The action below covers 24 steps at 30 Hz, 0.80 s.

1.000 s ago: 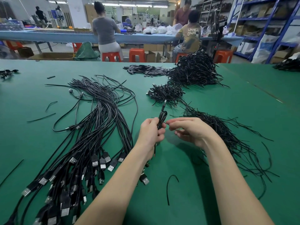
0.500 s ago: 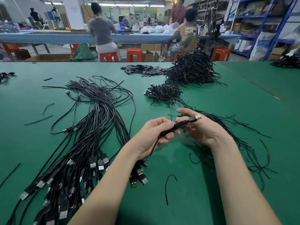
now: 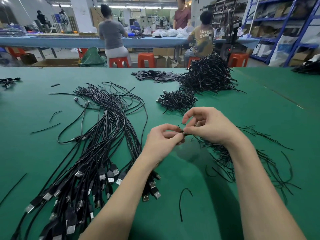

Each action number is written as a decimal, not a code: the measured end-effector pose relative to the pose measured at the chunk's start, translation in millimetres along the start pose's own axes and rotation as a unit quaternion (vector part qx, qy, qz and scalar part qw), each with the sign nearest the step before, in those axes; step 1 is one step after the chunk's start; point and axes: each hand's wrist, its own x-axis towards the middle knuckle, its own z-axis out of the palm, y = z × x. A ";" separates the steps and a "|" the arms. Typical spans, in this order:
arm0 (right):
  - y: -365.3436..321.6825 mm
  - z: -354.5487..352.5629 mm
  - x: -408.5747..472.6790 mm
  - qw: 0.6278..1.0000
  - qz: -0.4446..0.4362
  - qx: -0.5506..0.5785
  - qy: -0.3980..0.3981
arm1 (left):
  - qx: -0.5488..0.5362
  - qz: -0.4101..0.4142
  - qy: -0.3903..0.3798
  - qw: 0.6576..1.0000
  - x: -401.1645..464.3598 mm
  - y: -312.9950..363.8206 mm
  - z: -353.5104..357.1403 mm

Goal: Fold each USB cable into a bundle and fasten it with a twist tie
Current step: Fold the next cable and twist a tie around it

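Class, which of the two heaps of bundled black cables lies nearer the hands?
The smaller, low heap of bundled black cables; the tall heap sits behind it, farther back.

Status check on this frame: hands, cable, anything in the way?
Left hand grips folded cable. Right hand pinches twist tie at it. Nothing blocking; loose ties under right wrist.

- Table (image 3: 43,153): green top, plain, no pattern.
- Loose USB cables (image 3: 103,135): black cords; black plug housings with silver metal tips.
- Twist ties (image 3: 242,167): black, thin strands.
- Bundled cable heap (image 3: 206,75): black.
- Smaller heap of bundles (image 3: 176,100): black.
- Flat pieces at the table's far edge (image 3: 155,76): black.
- Stools (image 3: 146,59): orange-red.
- Far table (image 3: 52,41): light blue top.
- Shelving frames (image 3: 294,28): blue.
- Seated person's shirt (image 3: 204,38): olive-yellow with white lettering.
- Other seated person's top (image 3: 111,35): grey.
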 end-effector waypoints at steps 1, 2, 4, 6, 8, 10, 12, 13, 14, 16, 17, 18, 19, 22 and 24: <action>-0.1 1.0 0.5 1.000 0.011 -0.014 0.001 | 0.053 0.032 0.035 0.997 -0.1 -2.0 0.8; -0.4 2.1 1.1 0.999 0.022 -0.030 0.002 | 0.103 0.069 0.064 0.990 -1.3 -3.1 2.3; -1.7 5.1 1.7 0.998 0.039 -0.051 0.010 | 0.150 0.136 0.099 0.974 -3.9 -3.8 6.2; -2.8 8.0 3.0 0.995 0.047 -0.075 0.036 | 0.167 0.177 0.119 0.962 -4.4 -4.6 7.9; -4.6 11.0 4.9 0.991 0.041 -0.106 0.075 | 0.186 0.206 0.129 0.952 -5.7 -4.4 7.7; -7.4 14.6 6.4 0.986 0.028 -0.130 0.099 | 0.198 0.228 0.134 0.944 -6.2 -4.5 6.5; -9.7 20.5 7.4 0.982 0.005 -0.156 0.109 | 0.207 0.236 0.141 0.939 -7.5 -2.3 6.5; -9.6 23.6 7.8 0.979 -0.009 -0.168 0.114 | 0.208 0.230 0.142 0.940 -6.8 -1.3 6.3; -8.7 26.4 8.2 0.977 -0.022 -0.173 0.120 | 0.202 0.206 0.139 0.947 -4.8 1.1 5.5; -4.2 30.4 8.2 0.976 -0.050 -0.167 0.134 | 0.118 0.089 0.089 0.985 1.7 10.0 -1.9; -1.5 31.7 7.6 0.974 -0.067 -0.162 0.142 | 0.018 0.010 0.036 0.999 4.5 16.2 -7.4; 0.8 32.6 7.3 0.973 -0.084 -0.158 0.149 | -0.103 -0.057 -0.019 0.993 6.8 22.2 -14.0; 2.3 32.9 7.2 0.971 -0.100 -0.149 0.155 | -0.204 -0.095 -0.054 0.973 8.2 26.7 -19.2; 0.3 35.8 7.7 0.975 -0.119 -0.096 0.160 | -0.279 -0.099 -0.054 0.953 9.7 26.7 -25.3; -3.2 40.7 7.8 0.983 -0.090 -0.032 0.158 | -0.274 -0.086 -0.021 0.958 9.0 24.3 -23.1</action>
